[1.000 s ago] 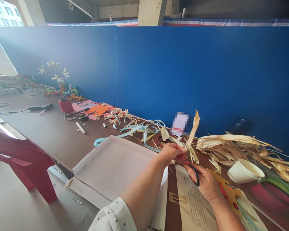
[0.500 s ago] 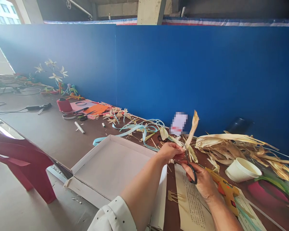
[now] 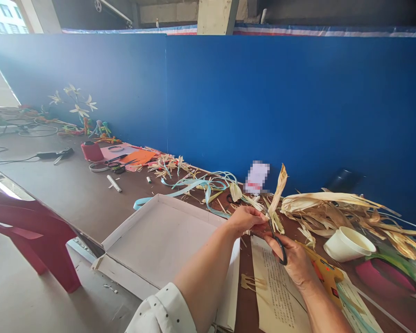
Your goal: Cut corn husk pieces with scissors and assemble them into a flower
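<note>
My left hand (image 3: 246, 219) pinches the lower end of a dried corn husk strip (image 3: 278, 190), which stands upright and tapers to a brownish tip. In my right hand (image 3: 294, 259) is a pair of black-handled scissors (image 3: 282, 252), fingers through the loops. The blades meet the husk close to my left fingertips; I cannot tell whether they are cutting through it. Just beyond lie loose husk pieces, and a larger bundle of dried corn husks (image 3: 333, 206) rests to the right. Below my hands is a printed sheet (image 3: 277, 291).
A white shallow box (image 3: 166, 245) lies left of my forearm. On the right are a yellow glue gun (image 3: 327, 277), a cream cup (image 3: 348, 243) and a pink container (image 3: 384, 275). Light blue ribbon (image 3: 190, 186) tangles behind the box. A blue partition (image 3: 263, 101) closes the back.
The husk strip and both hands have shifted slightly to the right. The scissors have moved slightly down and right, still against the husk.
</note>
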Demonstrator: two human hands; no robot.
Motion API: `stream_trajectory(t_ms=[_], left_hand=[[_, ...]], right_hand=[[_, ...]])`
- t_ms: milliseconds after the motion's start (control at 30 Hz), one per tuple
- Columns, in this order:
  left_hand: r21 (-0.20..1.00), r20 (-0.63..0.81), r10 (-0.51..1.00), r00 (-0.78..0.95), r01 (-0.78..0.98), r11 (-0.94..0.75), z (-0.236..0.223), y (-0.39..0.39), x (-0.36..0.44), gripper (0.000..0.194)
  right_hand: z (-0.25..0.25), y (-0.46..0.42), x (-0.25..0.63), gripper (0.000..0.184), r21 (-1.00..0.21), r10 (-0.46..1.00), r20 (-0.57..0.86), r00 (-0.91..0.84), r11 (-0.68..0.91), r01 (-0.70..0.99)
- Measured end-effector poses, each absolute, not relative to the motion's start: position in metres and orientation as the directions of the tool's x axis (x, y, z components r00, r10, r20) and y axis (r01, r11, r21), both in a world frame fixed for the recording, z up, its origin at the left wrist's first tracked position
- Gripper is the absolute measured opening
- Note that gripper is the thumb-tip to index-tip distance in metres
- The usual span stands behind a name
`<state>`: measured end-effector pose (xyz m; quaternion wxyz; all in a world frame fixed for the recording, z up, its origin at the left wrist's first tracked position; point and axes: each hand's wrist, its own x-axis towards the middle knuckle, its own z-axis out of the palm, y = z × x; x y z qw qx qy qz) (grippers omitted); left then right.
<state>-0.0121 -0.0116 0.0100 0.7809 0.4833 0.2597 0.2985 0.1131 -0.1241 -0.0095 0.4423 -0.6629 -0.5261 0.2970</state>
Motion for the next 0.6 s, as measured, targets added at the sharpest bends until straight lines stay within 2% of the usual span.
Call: stream_trajectory(t_ms=[133,267,433,533,600], left_hand=[[0.906,-0.131,0.706,0.696,-0.205,0.371,0.008,-0.011,-0.012,0.016],[0.896,-0.097,0.67,0.736,-0.228,0.381,0.007,-0.004,-0.019,0.017],[0.842,-0.059,0.718,0.693,-0.352,0.409,0.008,0.003,-0.023,0.038],[0.883,-0.049,0.758,0.65,-0.327,0.337,0.005,0.005,-0.018,0.046],[0.912,-0.056,0.791,0.609,-0.291,0.289,0.002,0.006,-0.014,0.043]], right_hand=[[-0.006,-0.123,0.111,0.043,-0.879,0.951,0.088,0.297,-0.066,0.472],[-0.006,-0.122,0.112,0.039,-0.847,0.943,0.097,0.319,-0.09,0.525],[-0.015,-0.122,0.116,0.036,-0.812,0.961,0.034,0.273,-0.133,0.568],[-0.02,-0.122,0.115,0.033,-0.802,0.981,-0.014,0.192,-0.126,0.585],[-0.021,-0.123,0.113,0.033,-0.795,0.987,-0.027,0.161,-0.119,0.595]])
